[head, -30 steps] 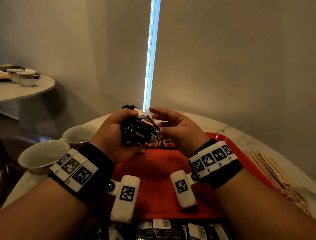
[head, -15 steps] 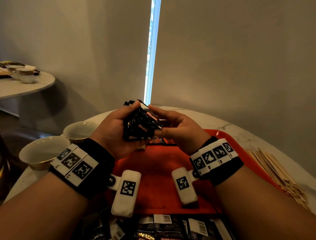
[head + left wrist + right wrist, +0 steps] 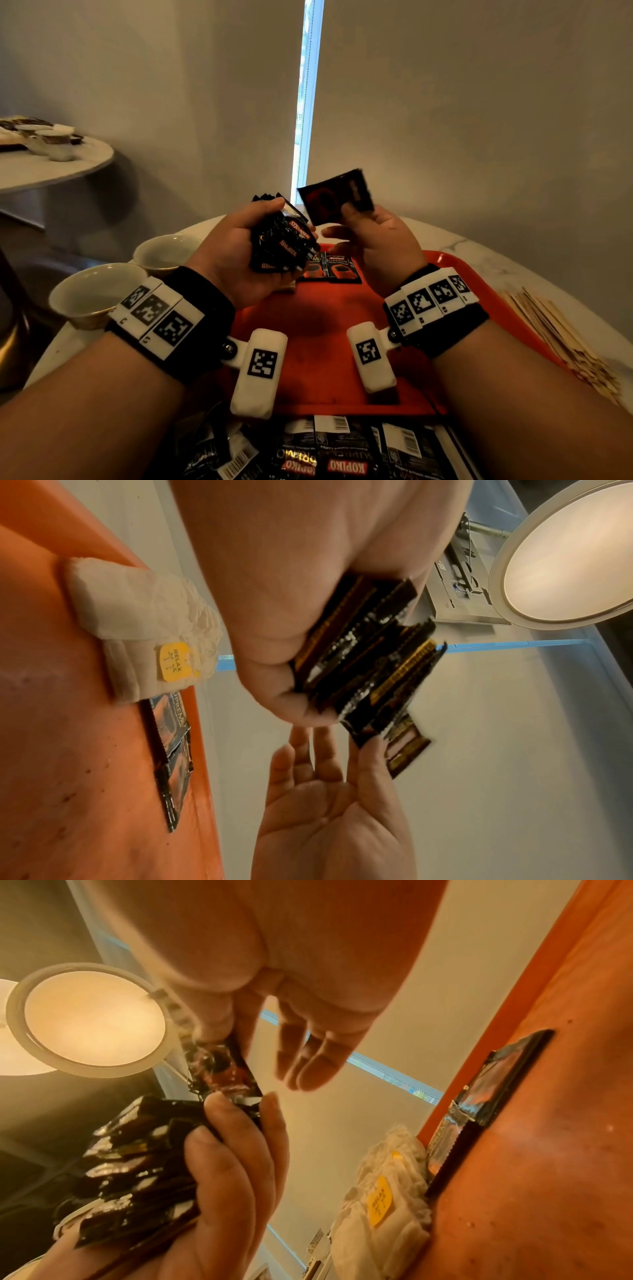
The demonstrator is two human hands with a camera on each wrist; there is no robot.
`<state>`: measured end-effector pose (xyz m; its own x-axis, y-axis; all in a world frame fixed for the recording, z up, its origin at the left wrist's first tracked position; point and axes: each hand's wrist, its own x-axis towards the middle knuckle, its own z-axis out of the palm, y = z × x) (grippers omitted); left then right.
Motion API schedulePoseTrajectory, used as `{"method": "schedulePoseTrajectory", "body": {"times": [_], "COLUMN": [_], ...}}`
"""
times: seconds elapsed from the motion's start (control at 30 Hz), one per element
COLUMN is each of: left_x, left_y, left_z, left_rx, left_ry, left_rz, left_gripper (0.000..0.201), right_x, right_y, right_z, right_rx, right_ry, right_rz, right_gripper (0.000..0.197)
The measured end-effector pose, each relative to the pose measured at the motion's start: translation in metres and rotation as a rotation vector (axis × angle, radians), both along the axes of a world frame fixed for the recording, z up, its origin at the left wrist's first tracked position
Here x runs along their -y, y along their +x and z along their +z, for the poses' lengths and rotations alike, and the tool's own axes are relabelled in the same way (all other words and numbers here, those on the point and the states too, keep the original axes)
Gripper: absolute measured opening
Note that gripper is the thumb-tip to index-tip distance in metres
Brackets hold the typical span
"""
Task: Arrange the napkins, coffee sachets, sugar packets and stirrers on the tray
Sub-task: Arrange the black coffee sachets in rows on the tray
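Observation:
My left hand (image 3: 246, 246) grips a stack of black coffee sachets (image 3: 282, 245) above the far left of the orange tray (image 3: 308, 329). My right hand (image 3: 373, 240) pinches a single black-and-red sachet (image 3: 334, 197) between thumb and forefinger, lifted just right of the stack. Two sachets (image 3: 329, 270) lie flat side by side at the tray's far edge. In the left wrist view a white napkin pack (image 3: 137, 620) with a yellow sticker rests on the tray beside those sachets (image 3: 171, 750). The right wrist view shows the pinched sachet (image 3: 226, 1074) above the stack (image 3: 137, 1164).
Two empty white cups (image 3: 96, 291) (image 3: 164, 251) stand left of the tray on the marble table (image 3: 513, 260). Wooden stirrers (image 3: 555, 339) lie in a heap at the right. More sachets (image 3: 325, 452) are spread along the near edge. A second table (image 3: 51, 168) stands far left.
My right hand has pulled one sachet off the stack and raised it up and to the right. The left hand still holds the stack in about the same place.

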<state>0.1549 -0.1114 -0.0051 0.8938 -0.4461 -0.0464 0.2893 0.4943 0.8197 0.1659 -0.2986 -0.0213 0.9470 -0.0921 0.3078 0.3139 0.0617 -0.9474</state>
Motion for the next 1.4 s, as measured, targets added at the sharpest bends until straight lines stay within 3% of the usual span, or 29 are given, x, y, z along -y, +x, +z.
{"method": "schedulePoseTrajectory", "body": {"times": [0.2, 0.3, 0.43, 0.6, 0.7, 0.97, 1.13, 1.4], "left_x": [-0.005, -0.006, -0.007, -0.009, -0.009, -0.009, -0.008, -0.009], "left_y": [0.003, 0.005, 0.004, 0.006, 0.007, 0.006, 0.004, 0.003], "left_z": [0.002, 0.003, 0.003, 0.003, 0.003, 0.003, 0.004, 0.005], "left_rx": [-0.016, -0.017, -0.016, -0.008, -0.008, -0.009, -0.002, -0.011], "left_ry": [-0.01, -0.017, -0.025, -0.026, -0.021, -0.021, -0.005, 0.003], "left_rz": [0.045, 0.069, 0.07, 0.083, 0.097, 0.103, 0.099, 0.117], "left_gripper": [0.06, 0.057, 0.074, 0.056, 0.061, 0.05, 0.04, 0.044], "right_x": [0.007, 0.01, 0.017, 0.021, 0.018, 0.011, 0.008, 0.006], "right_y": [0.005, 0.01, 0.016, 0.015, 0.011, 0.002, 0.0, -0.004], "right_z": [0.001, -0.007, -0.017, -0.021, -0.023, -0.019, -0.017, -0.011], "right_rx": [-0.144, -0.258, -0.393, -0.499, -0.575, -0.604, -0.578, -0.554], "right_ry": [0.13, 0.025, -0.153, -0.212, -0.182, -0.073, -0.088, -0.134], "right_rz": [-0.164, -0.192, -0.142, -0.159, -0.111, -0.033, -0.009, 0.009], "right_gripper": [0.011, 0.008, 0.012, 0.008, 0.015, 0.03, 0.026, 0.021]}}
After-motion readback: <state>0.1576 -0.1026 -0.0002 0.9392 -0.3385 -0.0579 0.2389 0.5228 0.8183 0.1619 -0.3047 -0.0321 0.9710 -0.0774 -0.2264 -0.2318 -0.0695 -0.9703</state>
